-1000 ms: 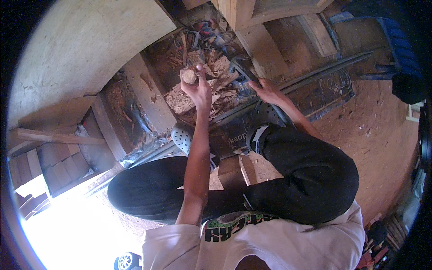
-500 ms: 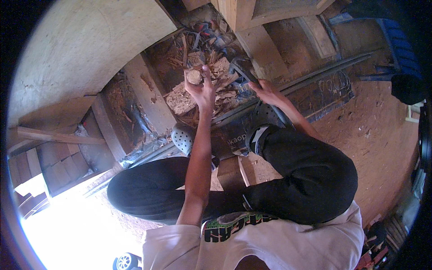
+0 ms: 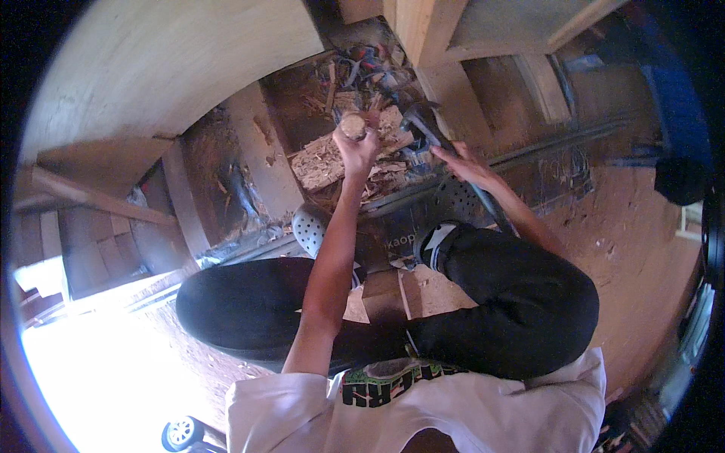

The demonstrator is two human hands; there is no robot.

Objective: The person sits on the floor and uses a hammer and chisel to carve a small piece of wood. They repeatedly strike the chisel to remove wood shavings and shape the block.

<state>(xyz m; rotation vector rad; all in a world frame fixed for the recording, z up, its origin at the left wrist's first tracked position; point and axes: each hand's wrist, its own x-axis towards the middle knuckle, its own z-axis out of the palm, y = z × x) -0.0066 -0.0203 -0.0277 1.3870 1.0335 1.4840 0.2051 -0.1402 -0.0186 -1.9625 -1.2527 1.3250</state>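
Note:
My left hand [image 3: 358, 151] is closed around a stubby piece of wood with a pale round end [image 3: 353, 126] facing up. Its lower part is hidden by my fingers, so its kind is unclear. Just to its right, my right hand [image 3: 470, 164] grips a dark hammer [image 3: 440, 136] partway along its handle. The hammer's head is slightly blurred and sits apart from the wood, while its handle runs back under my right forearm. Beneath my left hand lies a rough, flaking slab of wood [image 3: 321, 162], with splinters around it.
Wooden boards [image 3: 260, 147] and a bin-like compartment of scraps [image 3: 362, 68] surround the work. A large pale curved panel [image 3: 181, 68] rises at left, a wooden post [image 3: 411, 30] beyond. My shoes [image 3: 308, 229] rest near a dark long rail [image 3: 377, 200]. A blue chair [image 3: 672, 98] stands right.
The view has shifted somewhat, and both hands appear farther right in it. The hammer's head is lower relative to my left hand. Both hands keep their holds.

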